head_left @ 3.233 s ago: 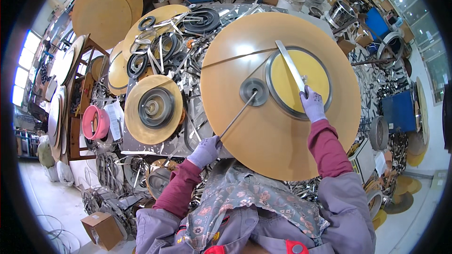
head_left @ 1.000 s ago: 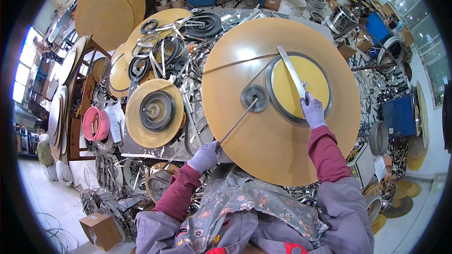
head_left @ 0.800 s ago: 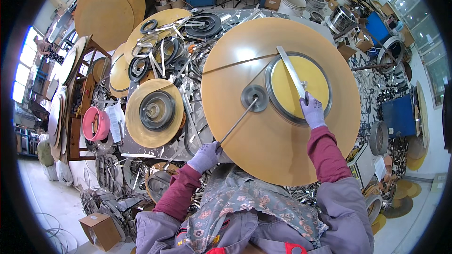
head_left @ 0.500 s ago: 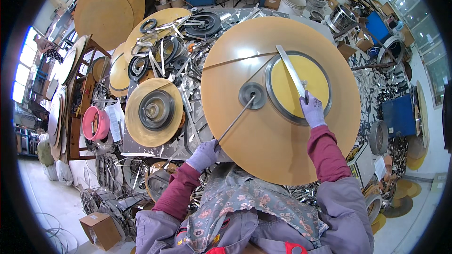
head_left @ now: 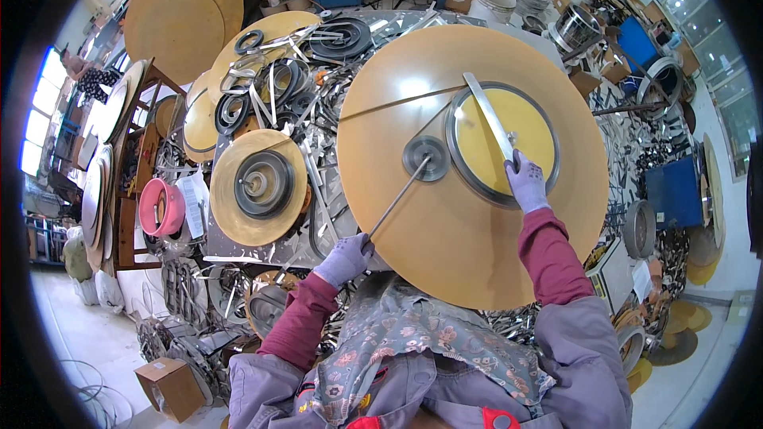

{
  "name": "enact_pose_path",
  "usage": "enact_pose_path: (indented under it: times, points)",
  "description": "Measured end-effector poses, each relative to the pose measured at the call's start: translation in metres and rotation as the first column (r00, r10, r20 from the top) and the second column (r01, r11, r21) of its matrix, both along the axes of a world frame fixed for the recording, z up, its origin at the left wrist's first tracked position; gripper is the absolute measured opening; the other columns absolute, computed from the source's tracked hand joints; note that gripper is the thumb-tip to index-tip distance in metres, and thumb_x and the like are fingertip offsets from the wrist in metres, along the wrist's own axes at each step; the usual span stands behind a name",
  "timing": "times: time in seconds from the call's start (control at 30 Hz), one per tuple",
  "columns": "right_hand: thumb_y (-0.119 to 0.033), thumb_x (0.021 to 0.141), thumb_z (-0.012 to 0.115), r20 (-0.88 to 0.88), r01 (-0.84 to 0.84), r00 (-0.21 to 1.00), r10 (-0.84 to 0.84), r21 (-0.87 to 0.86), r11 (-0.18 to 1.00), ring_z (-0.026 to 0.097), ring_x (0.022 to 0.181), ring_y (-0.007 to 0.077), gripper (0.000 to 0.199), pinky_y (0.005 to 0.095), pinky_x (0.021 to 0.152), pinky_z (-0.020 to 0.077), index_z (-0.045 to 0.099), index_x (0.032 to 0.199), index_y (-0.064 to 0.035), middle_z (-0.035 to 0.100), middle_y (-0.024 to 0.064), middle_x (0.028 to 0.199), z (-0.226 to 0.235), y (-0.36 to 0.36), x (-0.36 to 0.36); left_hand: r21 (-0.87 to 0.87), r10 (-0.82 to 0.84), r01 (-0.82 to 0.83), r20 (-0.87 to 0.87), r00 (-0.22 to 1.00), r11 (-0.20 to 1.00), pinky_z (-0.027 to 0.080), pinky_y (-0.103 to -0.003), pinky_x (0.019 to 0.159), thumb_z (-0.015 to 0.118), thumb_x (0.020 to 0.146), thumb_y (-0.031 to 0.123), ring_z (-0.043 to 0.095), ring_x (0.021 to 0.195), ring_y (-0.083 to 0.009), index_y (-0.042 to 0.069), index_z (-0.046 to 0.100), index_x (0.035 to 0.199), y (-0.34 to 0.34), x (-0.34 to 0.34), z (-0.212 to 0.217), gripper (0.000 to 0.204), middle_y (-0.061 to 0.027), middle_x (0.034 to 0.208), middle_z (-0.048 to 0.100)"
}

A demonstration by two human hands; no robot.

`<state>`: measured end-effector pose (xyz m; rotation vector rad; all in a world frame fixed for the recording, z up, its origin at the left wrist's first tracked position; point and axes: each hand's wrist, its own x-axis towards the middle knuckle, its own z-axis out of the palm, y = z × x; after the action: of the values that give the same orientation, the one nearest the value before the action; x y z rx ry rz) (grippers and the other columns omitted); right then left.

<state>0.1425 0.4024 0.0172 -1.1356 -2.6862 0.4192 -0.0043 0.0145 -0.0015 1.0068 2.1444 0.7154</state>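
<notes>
Head view: a large tan disc [head_left: 429, 242] fills the right of centre in the frame, bearing a grey coil [head_left: 466, 183] wound around a yellow core [head_left: 473, 131]. The left hand [head_left: 346, 259], clenched round the near end of a thin rod [head_left: 397, 199], sits by the disc's lower-left edge; the rod's far tip meets the middle of a small grey roller [head_left: 420, 147], apparently to pin it in place. The right hand [head_left: 528, 180] grips the lower end of a flat metal bar [head_left: 489, 117], laid slantwise over coil and core, seemingly to press the layers flat near a narrow strip [head_left: 409, 101] crossing from the left; whether the 2 touch is unclear. Both maroon-sleeved forearms [head_left: 552, 258] reach upward, the left slanting inward, the right steeper.
</notes>
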Motion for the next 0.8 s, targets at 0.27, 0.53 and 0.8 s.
enact_pose_path:
  times: [0.27,0.53,0.8]
  points:
    - [-0.028,0.087,0.056,0.014,-0.012,1.000,0.012,-0.008,1.000,0.062,0.087,0.0376,0.033,0.0465,0.078,0.0476,0.055,0.108,-0.0034,0.064,0.0223,0.088,0.003,0.000,-0.001,-0.016,0.004,-0.004,0.018,1.000,1.000,0.046,-0.048,0.070,0.053,0.088,0.018,0.059,0.081,-0.0422,-0.001,0.057,0.089,0.001,0.002,0.004,0.020,-0.0244,0.080,0.061]
    - [-0.027,0.087,0.056,0.026,-0.027,0.999,0.028,-0.040,0.999,0.061,0.083,0.0386,0.030,0.0466,0.076,0.0477,0.055,0.105,-0.0031,0.063,0.0229,0.085,0.005,-0.001,-0.003,-0.023,-0.011,0.011,0.010,1.000,1.000,0.047,-0.047,0.072,0.052,0.088,0.017,0.060,0.085,-0.0419,0.000,0.058,0.094,-0.003,0.003,0.006,0.019,-0.0241,0.085,0.062]
    - [-0.027,0.087,0.056,-0.018,-0.046,0.999,0.046,0.028,0.999,0.062,0.084,0.0376,0.036,0.0458,0.076,0.0482,0.055,0.112,-0.0010,0.064,0.0225,0.086,-0.002,-0.001,-0.001,-0.012,0.046,-0.046,0.017,0.999,0.999,0.047,-0.047,0.074,0.053,0.087,0.016,0.059,0.087,-0.0418,-0.001,0.058,0.096,-0.001,0.003,0.011,0.020,-0.0242,0.089,0.063]
